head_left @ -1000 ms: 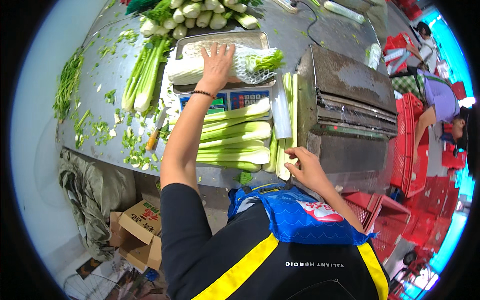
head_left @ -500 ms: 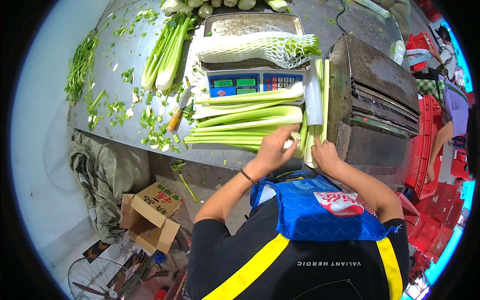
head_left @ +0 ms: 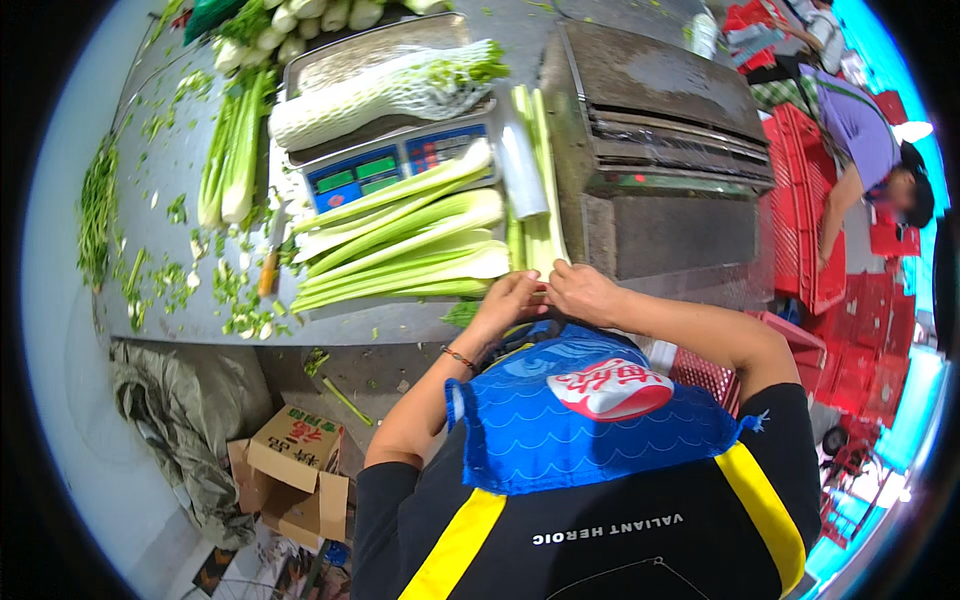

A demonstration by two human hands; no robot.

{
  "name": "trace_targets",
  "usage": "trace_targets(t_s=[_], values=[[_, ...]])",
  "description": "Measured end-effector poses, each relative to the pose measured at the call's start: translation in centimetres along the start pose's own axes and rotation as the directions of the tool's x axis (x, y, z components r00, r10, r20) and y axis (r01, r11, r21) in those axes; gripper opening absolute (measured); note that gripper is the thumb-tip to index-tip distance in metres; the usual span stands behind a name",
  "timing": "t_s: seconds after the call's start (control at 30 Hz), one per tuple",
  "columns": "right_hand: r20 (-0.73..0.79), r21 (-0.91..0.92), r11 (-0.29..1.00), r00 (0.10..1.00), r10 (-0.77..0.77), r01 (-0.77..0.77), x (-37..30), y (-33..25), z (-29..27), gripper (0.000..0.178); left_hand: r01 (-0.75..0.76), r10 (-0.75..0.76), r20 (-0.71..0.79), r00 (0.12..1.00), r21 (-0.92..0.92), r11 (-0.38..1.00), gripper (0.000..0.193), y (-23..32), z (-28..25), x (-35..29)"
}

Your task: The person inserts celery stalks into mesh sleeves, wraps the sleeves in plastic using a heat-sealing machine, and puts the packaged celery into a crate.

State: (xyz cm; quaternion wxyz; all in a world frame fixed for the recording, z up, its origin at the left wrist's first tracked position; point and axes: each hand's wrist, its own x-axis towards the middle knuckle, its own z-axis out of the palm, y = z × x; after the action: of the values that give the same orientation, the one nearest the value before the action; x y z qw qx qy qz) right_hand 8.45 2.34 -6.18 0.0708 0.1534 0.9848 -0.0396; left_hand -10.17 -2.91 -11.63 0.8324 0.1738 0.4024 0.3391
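My left hand [head_left: 512,303] and my right hand [head_left: 585,293] meet at the table's near edge, fingertips pinched together. What lies between the fingers is too small or covered to tell. Right at the fingertips end upright pale celery stalks [head_left: 543,225]. To the left is a pile of loose celery stalks [head_left: 420,235], lying in front of and partly over a scale [head_left: 365,172]. A bunch of celery in a white foam net sleeve [head_left: 385,100] rests on the scale's pan. A clear plastic roll [head_left: 522,175] stands between the scale and the upright stalks.
A grimy metal wrapping machine [head_left: 660,130] stands right of the stalks. On the left lie more celery [head_left: 235,150], leaf scraps, and a knife with an orange handle [head_left: 268,272]. A cardboard box [head_left: 295,460] is on the floor. At right, a co-worker [head_left: 850,130] reaches toward red crates [head_left: 800,200].
My view has swung, so the table sits farther left. My left hand has come over beside my right hand; the pale thing seen in it before is hidden. The co-worker shows more fully.
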Motion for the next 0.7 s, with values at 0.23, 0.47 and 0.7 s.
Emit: trace_targets(t_s=[0.23, 0.47, 0.7], values=[[-0.359, 0.203, 0.969, 0.932, -0.058, 0.138, -3.3, -0.8, -4.4, 0.019, 0.019, -0.021, -0.038, 0.999, -0.040, 0.999, 0.044, 1.9, 3.1, 1.5], [-0.361, 0.600, 0.799, 0.903, 0.233, 0.034, -7.8, -0.7, -3.7, 0.037, -0.104, 0.118, -0.105, 0.987, 0.128, 0.986, 0.022, 2.0, 6.1, 1.0], [-0.369, 0.752, 0.660, 0.832, 0.415, 0.004, -8.3, 0.2, -2.5, 0.024, -0.219, 0.462, -0.284, 0.840, 0.601, 0.768, 0.035, -0.3, 5.8, 1.3]])
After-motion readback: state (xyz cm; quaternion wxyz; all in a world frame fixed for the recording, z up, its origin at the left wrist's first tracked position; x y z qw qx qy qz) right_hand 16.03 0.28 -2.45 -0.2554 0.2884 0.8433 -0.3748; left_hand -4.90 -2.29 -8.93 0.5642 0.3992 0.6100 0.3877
